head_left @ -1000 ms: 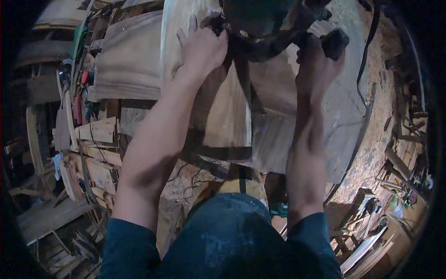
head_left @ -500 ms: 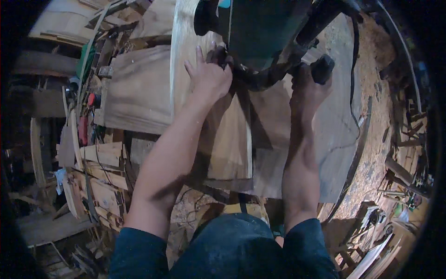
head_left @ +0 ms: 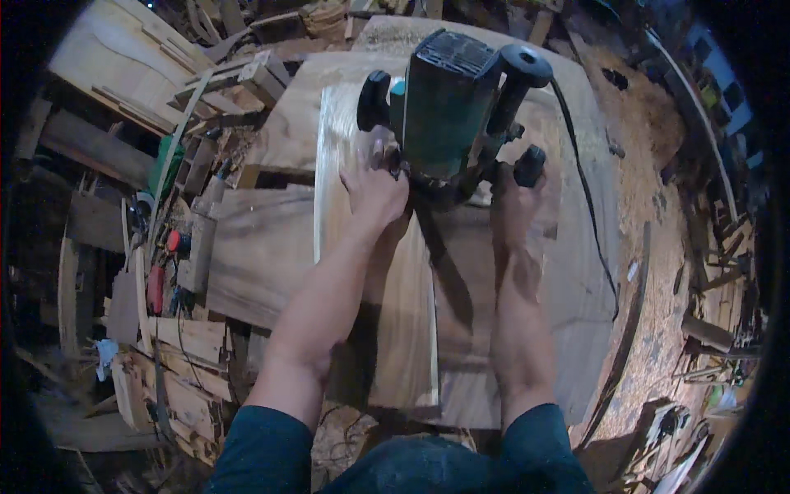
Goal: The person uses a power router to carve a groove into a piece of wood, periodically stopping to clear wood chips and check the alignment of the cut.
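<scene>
A router (head_left: 440, 115) with a dark green body and black handles stands upright on a pale-edged wooden board (head_left: 403, 346). My right hand (head_left: 518, 198) is wrapped round a black knob (head_left: 529, 165) low on the router's right side. My left hand (head_left: 374, 189) rests by the left of its base, fingers spread over the board and the thumb side against a dark part of the base. Above it, the upright black left handle (head_left: 374, 99) is untouched. The router's bit is hidden. The board lies lengthwise over wider wooden panels (head_left: 263, 255).
A black cord (head_left: 588, 198) runs down the right of the panels. Sawdust (head_left: 650, 288) covers the floor there. At left are stacked wood offcuts (head_left: 189, 346), a red-handled tool (head_left: 156, 288) and a long thin strip (head_left: 177, 156). More scraps (head_left: 708, 333) lie at far right.
The view has shifted so the router and board sit lower, and the router's top and far panels now show. Both hands keep their places at the router.
</scene>
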The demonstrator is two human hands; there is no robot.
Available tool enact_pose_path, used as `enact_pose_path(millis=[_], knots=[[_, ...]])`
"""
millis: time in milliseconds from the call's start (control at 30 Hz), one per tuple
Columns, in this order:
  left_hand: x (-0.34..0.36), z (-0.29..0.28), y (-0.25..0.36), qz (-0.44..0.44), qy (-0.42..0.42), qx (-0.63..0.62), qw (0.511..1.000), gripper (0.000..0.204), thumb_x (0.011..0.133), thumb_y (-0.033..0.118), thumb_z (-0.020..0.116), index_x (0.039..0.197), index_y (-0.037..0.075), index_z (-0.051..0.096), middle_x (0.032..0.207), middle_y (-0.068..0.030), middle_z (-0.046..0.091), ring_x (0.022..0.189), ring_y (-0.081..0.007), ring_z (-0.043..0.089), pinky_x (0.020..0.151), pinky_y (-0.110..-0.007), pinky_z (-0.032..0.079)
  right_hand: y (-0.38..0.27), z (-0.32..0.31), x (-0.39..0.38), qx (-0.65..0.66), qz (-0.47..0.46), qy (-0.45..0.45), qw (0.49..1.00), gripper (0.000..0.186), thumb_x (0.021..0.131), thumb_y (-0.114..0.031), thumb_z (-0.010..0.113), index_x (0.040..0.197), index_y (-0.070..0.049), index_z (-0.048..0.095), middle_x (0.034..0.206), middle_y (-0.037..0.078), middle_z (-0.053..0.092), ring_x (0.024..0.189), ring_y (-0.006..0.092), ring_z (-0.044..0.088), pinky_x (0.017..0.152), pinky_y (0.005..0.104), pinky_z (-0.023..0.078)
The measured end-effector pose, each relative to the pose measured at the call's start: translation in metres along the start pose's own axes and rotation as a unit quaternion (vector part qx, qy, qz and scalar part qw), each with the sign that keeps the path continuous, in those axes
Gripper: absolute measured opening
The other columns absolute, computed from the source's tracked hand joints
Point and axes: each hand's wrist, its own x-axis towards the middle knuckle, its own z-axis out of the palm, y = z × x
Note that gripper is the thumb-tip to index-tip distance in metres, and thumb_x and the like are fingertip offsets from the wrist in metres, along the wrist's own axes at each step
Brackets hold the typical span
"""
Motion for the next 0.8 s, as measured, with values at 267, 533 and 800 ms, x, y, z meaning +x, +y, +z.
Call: enact_pose_path(millis=[267,533,800], knots=[[0.076,-0.01,-0.005,0.016,0.074,-0.062,0.995,0.055,0.1,0.044,0.032,0.149,0.02,0.035,0.157,-0.0107,0.027,0.148,-0.0352,0.012,0.114,-0.066,0.007,-0.032,0.062,0.044,0.314,0.216,-0.1,0.919,0.034,0.086,-0.011,0.065,0.114,0.0,0.05,0.077,0.002,0.057,0.064,0.0099,0.051,0.058,0.0261,0.043],[0.146,-0.019,-0.004,-0.015,0.036,-0.061,0.997,0.055,0.099,0.045,0.034,0.139,0.011,0.049,0.157,-0.0134,0.027,0.148,-0.0349,0.013,0.113,-0.067,0.007,-0.013,0.131,0.078,0.399,0.151,-0.086,0.9,0.027,0.085,-0.013,0.067,0.103,-0.001,0.052,0.075,0.001,0.057,0.059,0.0083,0.049,0.052,0.0249,0.04],[0.191,-0.015,-0.006,-0.004,0.068,-0.098,0.993,0.061,0.098,0.047,0.035,0.121,-0.002,0.063,0.152,-0.0217,0.033,0.147,-0.0349,0.014,0.113,-0.066,0.01,0.01,0.17,0.106,0.228,0.08,-0.104,0.965,0.023,0.084,-0.014,0.066,0.098,-0.001,0.052,0.068,0.002,0.055,0.054,0.0084,0.049,0.05,0.0254,0.04]])
